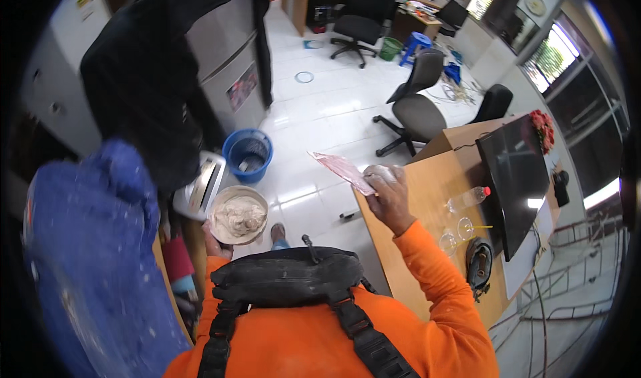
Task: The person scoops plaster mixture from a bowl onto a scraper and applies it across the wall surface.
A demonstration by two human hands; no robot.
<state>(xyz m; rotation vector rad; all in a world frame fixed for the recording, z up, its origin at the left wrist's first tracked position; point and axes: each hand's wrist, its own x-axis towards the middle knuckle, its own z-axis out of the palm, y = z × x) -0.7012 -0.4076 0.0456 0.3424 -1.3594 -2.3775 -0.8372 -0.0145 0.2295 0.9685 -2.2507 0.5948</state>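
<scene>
My left hand is closed on the near left side of a round bowl, mostly hidden beneath it. A thick heap of pale beige paste fills the bowl. Out to the right, my right hand is raised near the desk's left edge, its fingers smeared with white. It grips a thin, flat, pinkish-white spreader by one end, and the pointed end reaches left over the floor. The spreader and the bowl are well apart.
A blue bucket stands beyond the bowl, by a fridge draped in black cloth. Blue sheeting covers something at left. The wooden desk carries a bottle, cups and a monitor. An office chair stands behind.
</scene>
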